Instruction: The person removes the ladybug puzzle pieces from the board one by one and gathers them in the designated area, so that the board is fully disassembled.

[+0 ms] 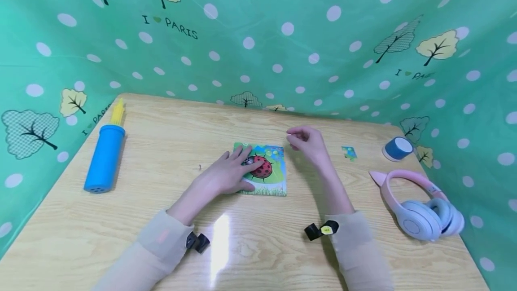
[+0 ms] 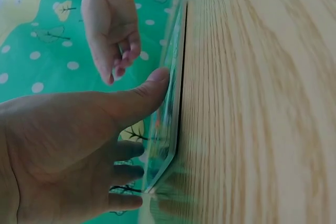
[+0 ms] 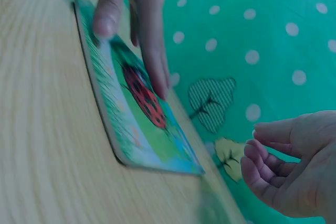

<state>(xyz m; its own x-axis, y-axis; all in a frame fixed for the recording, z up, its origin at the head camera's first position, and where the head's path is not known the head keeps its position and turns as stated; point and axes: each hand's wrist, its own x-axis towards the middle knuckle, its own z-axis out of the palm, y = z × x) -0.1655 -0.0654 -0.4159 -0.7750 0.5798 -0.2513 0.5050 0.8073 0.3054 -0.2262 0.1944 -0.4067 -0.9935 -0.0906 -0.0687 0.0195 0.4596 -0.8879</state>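
A square jigsaw puzzle with a red ladybug on green grass lies flat at the middle of the table. My left hand rests on its left side, fingers spread over the picture and thumb by the lower edge. In the right wrist view, the left fingertips reach over the ladybug. My right hand hovers just off the puzzle's upper right corner, its fingers loosely curled. From the right wrist, that hand shows no object in its fingers. To its right lies a small blue and green puzzle piece.
A blue pump with a yellow nozzle lies at the left of the table. Pink and white headphones with a cat ear lie at the right, below a blue cylinder with a white top. A green dotted curtain hangs behind.
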